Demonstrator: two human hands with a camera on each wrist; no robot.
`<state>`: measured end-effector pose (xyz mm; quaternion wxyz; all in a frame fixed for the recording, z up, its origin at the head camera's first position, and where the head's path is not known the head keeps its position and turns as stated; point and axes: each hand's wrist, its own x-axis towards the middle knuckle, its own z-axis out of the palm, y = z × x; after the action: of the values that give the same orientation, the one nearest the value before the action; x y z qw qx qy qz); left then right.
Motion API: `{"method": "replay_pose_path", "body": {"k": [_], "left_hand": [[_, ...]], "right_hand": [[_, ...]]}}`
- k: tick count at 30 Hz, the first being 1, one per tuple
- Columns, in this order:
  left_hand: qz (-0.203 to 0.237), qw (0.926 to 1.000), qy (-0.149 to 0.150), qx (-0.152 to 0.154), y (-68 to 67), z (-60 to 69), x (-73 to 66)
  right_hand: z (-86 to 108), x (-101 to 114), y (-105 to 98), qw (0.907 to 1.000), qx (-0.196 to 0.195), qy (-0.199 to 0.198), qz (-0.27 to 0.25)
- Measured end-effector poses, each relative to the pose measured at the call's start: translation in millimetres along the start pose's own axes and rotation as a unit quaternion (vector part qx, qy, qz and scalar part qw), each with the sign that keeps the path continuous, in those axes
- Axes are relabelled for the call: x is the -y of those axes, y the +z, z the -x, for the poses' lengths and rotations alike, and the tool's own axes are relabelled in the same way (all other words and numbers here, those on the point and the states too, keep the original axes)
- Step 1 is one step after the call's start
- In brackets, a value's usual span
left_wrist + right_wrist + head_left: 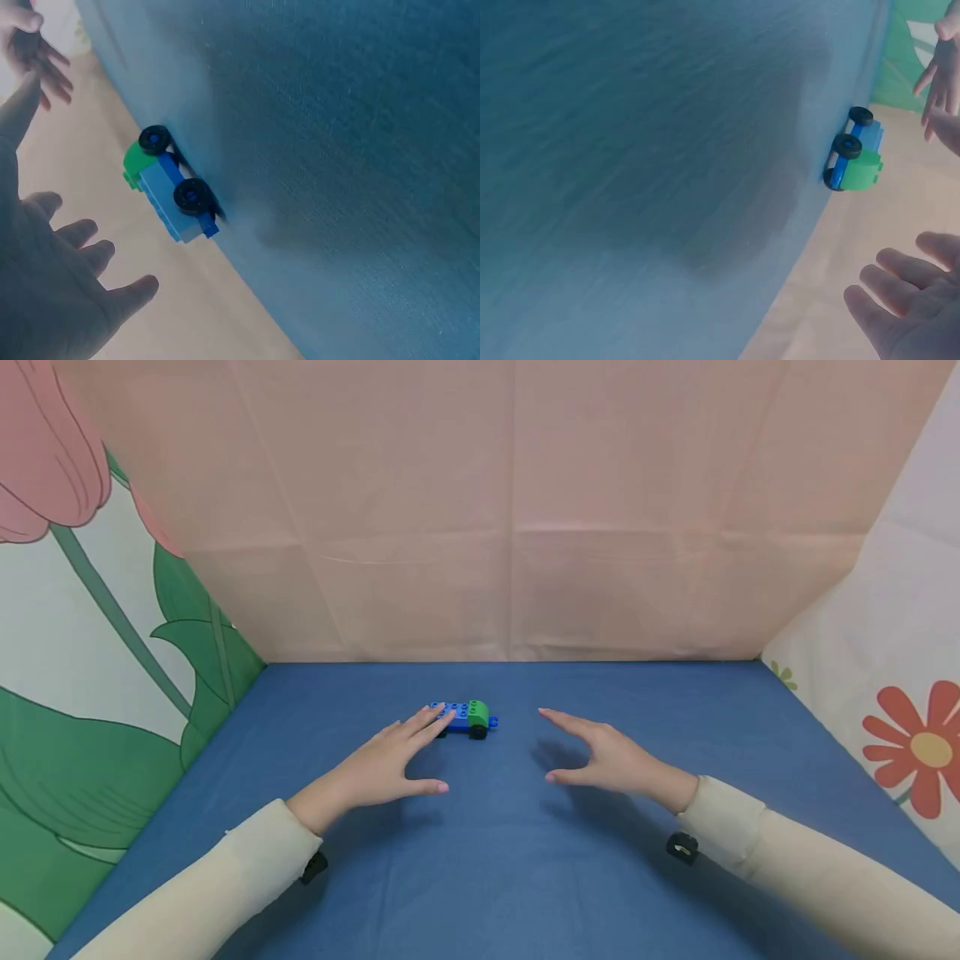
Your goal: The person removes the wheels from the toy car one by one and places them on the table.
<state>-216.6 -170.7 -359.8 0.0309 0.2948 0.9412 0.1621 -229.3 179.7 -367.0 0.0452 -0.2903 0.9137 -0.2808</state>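
Only wrist views: unobstructed toy car [164, 192]

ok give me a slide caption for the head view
Empty left hand and right hand hover above a blue table where a green-and-blue toy car stands.

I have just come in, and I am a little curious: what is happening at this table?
A person holds both hands open over a blue surface, gripping nothing. A small toy car of blue and green blocks stands on its wheels. The left hand is nearer to it, overlapping it in the head view, but the left wrist view shows them apart. The right hand is farther off.
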Motion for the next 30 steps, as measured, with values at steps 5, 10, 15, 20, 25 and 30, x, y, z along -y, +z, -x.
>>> {"method": "replay_pose_path", "body": {"k": [5, 10, 15, 20, 25, 30], "left_hand": [[0.062, 0.9977, -0.027, 0.004, -2.5, -7.4, 6.2], [0.110, 0.9930, -0.044, 0.005, -6.2, -16.3, 11.9], [0.140, 0.9889, -0.051, -0.010, -8.4, -25.9, 19.2], [0.156, 0.9857, -0.062, -0.020, -6.4, -33.0, 26.7], [0.191, 0.9786, -0.073, -0.022, -4.3, -38.8, 33.6], [0.240, 0.9668, -0.082, -0.033, -4.5, -47.2, 40.9]], "right_hand": [[-13.9, 0.6, 5.2, 0.9995, -0.011, -0.001, -0.031], [-31.2, -2.8, 10.8, 0.9965, -0.009, 0.013, -0.082], [-48.8, -5.5, 11.0, 0.9917, -0.002, 0.014, -0.128], [-60.1, -6.6, 14.0, 0.9867, 0.004, 0.030, -0.160], [-69.5, -4.2, 19.6, 0.9791, 0.004, 0.056, -0.196], [-80.7, 1.1, 21.1, 0.9732, -0.002, 0.095, -0.209]]}}
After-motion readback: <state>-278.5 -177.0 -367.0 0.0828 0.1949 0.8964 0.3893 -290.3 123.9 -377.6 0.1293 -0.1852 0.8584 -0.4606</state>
